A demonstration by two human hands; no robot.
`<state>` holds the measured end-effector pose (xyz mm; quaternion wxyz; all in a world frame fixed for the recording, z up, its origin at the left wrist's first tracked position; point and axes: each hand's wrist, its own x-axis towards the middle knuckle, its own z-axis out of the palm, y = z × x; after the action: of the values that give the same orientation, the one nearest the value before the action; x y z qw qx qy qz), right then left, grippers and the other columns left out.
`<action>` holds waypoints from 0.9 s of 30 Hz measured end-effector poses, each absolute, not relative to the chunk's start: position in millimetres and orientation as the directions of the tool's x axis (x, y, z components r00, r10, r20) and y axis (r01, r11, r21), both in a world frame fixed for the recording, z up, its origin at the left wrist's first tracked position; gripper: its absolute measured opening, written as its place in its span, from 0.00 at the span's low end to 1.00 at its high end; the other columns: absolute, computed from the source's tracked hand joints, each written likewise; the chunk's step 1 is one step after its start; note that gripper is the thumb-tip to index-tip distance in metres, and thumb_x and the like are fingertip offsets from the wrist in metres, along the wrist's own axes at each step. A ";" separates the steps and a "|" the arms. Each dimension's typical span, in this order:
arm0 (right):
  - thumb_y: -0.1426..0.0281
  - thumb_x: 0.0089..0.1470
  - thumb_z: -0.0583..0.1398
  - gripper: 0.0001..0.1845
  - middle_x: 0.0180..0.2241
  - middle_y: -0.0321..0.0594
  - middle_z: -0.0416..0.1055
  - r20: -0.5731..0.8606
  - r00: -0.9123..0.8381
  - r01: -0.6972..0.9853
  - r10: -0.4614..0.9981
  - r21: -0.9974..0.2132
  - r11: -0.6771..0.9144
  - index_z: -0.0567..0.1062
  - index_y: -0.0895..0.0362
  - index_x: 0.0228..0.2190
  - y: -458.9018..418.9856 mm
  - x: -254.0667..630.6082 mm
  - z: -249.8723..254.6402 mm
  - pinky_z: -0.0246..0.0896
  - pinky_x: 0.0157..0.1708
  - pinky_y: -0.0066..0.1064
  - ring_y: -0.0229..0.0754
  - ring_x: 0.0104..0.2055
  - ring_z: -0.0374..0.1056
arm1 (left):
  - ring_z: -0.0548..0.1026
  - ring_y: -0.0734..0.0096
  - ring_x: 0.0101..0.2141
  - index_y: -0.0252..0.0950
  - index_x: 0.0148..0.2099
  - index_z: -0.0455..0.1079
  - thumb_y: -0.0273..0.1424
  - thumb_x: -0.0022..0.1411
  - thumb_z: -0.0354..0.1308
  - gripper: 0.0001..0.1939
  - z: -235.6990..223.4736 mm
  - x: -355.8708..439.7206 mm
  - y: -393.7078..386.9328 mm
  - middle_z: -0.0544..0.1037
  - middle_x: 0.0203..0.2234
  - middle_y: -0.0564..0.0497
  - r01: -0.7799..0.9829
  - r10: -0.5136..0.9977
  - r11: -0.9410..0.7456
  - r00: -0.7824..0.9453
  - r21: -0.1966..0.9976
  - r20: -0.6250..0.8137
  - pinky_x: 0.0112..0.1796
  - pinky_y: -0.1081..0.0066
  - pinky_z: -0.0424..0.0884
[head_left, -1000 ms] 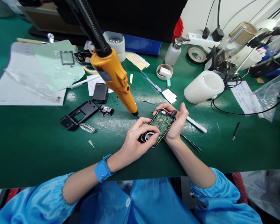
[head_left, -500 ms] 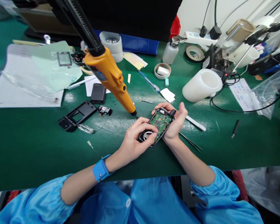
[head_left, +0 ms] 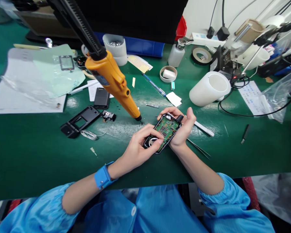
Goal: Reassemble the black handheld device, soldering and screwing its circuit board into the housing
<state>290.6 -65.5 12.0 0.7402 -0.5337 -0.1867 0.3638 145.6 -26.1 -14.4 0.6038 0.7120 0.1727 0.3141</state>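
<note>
An opened handheld device in a black case lies face up in my hands, tilted, with its green circuit board bare. A black stub sticks out at its upper right corner. My right hand cradles it from beneath and the right side, thumb raised off it. Over the lower end is my left hand, thumb and forefinger bent together beside a round, white-rimmed part. What lies between those fingertips is hidden. Tweezers rest on the table by my right wrist. An orange electric screwdriver hangs with its tip left of the device.
An empty black housing, a small module and a coiled cable lie on the left. White cups, a dispenser bottle and tape rolls stand behind. Papers cover the far left.
Almost nothing differs. Both hands keep the same hold on the device, and the view has shifted very slightly.
</note>
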 end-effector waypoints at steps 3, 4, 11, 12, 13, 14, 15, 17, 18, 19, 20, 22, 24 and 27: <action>0.34 0.57 0.53 0.38 0.24 0.42 0.75 -0.090 0.675 -0.325 0.733 -0.927 0.186 0.80 0.53 0.24 -66.4 289.5 13.3 0.68 0.30 0.36 0.43 0.27 0.71 | 0.79 0.67 0.39 0.39 0.43 0.77 0.27 0.71 0.64 0.02 -15.9 144.8 -28.3 0.80 0.37 0.50 -0.136 0.630 -0.191 0.742 0.972 0.228 0.42 0.69 0.74; 0.34 0.58 0.53 0.38 0.24 0.42 0.75 -0.083 0.676 -0.322 0.732 -0.927 0.193 0.80 0.53 0.24 -66.7 289.1 13.7 0.68 0.30 0.36 0.43 0.27 0.71 | 0.79 0.67 0.40 0.39 0.46 0.75 0.27 0.71 0.65 0.03 -16.7 144.6 -29.5 0.80 0.39 0.50 -0.142 0.644 -0.165 0.734 0.976 0.216 0.43 0.70 0.75; 0.34 0.59 0.54 0.37 0.24 0.42 0.76 -0.049 0.664 -0.315 0.746 -0.923 0.220 0.81 0.52 0.25 -69.0 287.3 14.3 0.68 0.31 0.37 0.46 0.28 0.72 | 0.80 0.69 0.36 0.47 0.70 0.58 0.34 0.73 0.66 0.30 -17.9 144.4 -35.9 0.80 0.42 0.51 -0.186 0.642 0.038 0.757 0.982 0.119 0.37 0.71 0.78; 0.33 0.59 0.53 0.38 0.24 0.42 0.75 -0.046 0.664 -0.311 0.746 -0.925 0.220 0.81 0.52 0.25 -69.2 287.2 14.3 0.69 0.31 0.38 0.46 0.29 0.72 | 0.79 0.68 0.35 0.47 0.71 0.57 0.35 0.73 0.66 0.31 -16.8 144.2 -36.0 0.79 0.41 0.51 -0.164 0.638 0.040 0.763 0.986 0.101 0.36 0.69 0.79; 0.33 0.59 0.53 0.38 0.24 0.42 0.75 -0.043 0.663 -0.309 0.747 -0.925 0.221 0.81 0.52 0.25 -69.3 287.1 14.3 0.69 0.31 0.39 0.46 0.28 0.72 | 0.79 0.67 0.35 0.46 0.72 0.56 0.36 0.73 0.66 0.32 -15.5 144.0 -36.1 0.79 0.41 0.50 -0.141 0.636 0.041 0.767 0.989 0.083 0.35 0.69 0.79; 0.33 0.59 0.53 0.38 0.24 0.42 0.74 -0.040 0.661 -0.310 0.750 -0.924 0.223 0.81 0.52 0.25 -69.4 287.2 14.2 0.70 0.32 0.39 0.47 0.28 0.72 | 0.79 0.67 0.34 0.46 0.72 0.56 0.36 0.73 0.66 0.32 -14.4 143.7 -36.1 0.80 0.42 0.49 -0.123 0.633 0.045 0.771 0.991 0.067 0.35 0.69 0.79; 0.33 0.59 0.53 0.38 0.24 0.42 0.74 -0.039 0.658 -0.316 0.752 -0.921 0.229 0.80 0.52 0.25 -69.5 287.3 14.1 0.70 0.32 0.39 0.47 0.28 0.72 | 0.80 0.66 0.35 0.46 0.72 0.57 0.35 0.73 0.66 0.32 -13.4 143.3 -36.0 0.80 0.44 0.48 -0.113 0.629 0.052 0.775 0.992 0.056 0.34 0.69 0.79; 0.34 0.59 0.54 0.38 0.24 0.42 0.75 -0.033 0.654 -0.331 0.755 -0.911 0.246 0.81 0.52 0.25 -69.5 288.0 13.7 0.70 0.31 0.39 0.46 0.28 0.72 | 0.82 0.66 0.37 0.44 0.70 0.61 0.33 0.70 0.67 0.31 -12.3 142.5 -35.3 0.82 0.47 0.47 -0.114 0.620 0.070 0.783 0.991 0.046 0.37 0.69 0.81; 0.34 0.60 0.54 0.37 0.25 0.42 0.76 -0.029 0.653 -0.337 0.757 -0.906 0.255 0.81 0.52 0.26 -69.4 288.5 13.5 0.70 0.31 0.38 0.46 0.27 0.72 | 0.83 0.65 0.38 0.44 0.68 0.62 0.32 0.69 0.69 0.31 -12.3 142.1 -34.7 0.82 0.47 0.47 -0.113 0.615 0.084 0.788 0.990 0.037 0.38 0.68 0.82; 0.34 0.60 0.54 0.37 0.25 0.42 0.76 -0.026 0.651 -0.341 0.758 -0.903 0.262 0.81 0.52 0.26 -69.4 289.0 13.4 0.70 0.30 0.38 0.45 0.27 0.72 | 0.84 0.64 0.39 0.43 0.67 0.64 0.32 0.67 0.70 0.30 -12.7 141.7 -34.1 0.83 0.47 0.47 -0.107 0.608 0.106 0.793 0.989 0.021 0.39 0.68 0.83; 0.34 0.61 0.54 0.37 0.25 0.42 0.76 -0.024 0.652 -0.342 0.758 -0.901 0.266 0.81 0.52 0.26 -69.3 289.5 13.3 0.70 0.29 0.37 0.45 0.27 0.72 | 0.84 0.64 0.38 0.42 0.65 0.65 0.33 0.66 0.71 0.29 -13.2 141.3 -33.5 0.83 0.46 0.47 -0.096 0.599 0.135 0.801 0.986 -0.004 0.39 0.67 0.83; 0.33 0.60 0.54 0.38 0.25 0.42 0.75 -0.020 0.658 -0.336 0.753 -0.903 0.269 0.80 0.53 0.26 -68.9 289.9 13.4 0.69 0.28 0.36 0.45 0.27 0.72 | 0.84 0.65 0.34 0.42 0.63 0.66 0.37 0.66 0.73 0.29 -14.6 140.9 -32.6 0.84 0.43 0.48 -0.067 0.571 0.215 0.818 0.974 -0.070 0.36 0.68 0.84; 0.32 0.59 0.54 0.39 0.25 0.42 0.75 -0.018 0.667 -0.327 0.745 -0.905 0.272 0.80 0.53 0.26 -68.7 289.5 14.1 0.68 0.28 0.36 0.44 0.27 0.72 | 0.83 0.65 0.32 0.42 0.62 0.65 0.42 0.66 0.73 0.30 -15.6 140.7 -32.8 0.83 0.41 0.49 -0.053 0.553 0.298 0.824 0.953 -0.127 0.32 0.67 0.85; 0.32 0.59 0.53 0.38 0.25 0.42 0.74 -0.008 0.677 -0.315 0.736 -0.907 0.281 0.80 0.52 0.25 -68.8 287.2 16.0 0.68 0.28 0.36 0.44 0.27 0.71 | 0.83 0.65 0.33 0.43 0.62 0.65 0.46 0.65 0.74 0.32 -15.3 141.1 -34.6 0.82 0.42 0.49 -0.060 0.556 0.367 0.814 0.928 -0.167 0.32 0.67 0.86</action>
<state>287.2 -68.8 16.0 0.7713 -0.4935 -0.2130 0.3408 141.1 -34.6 -15.3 0.7927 0.5279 0.2347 0.1944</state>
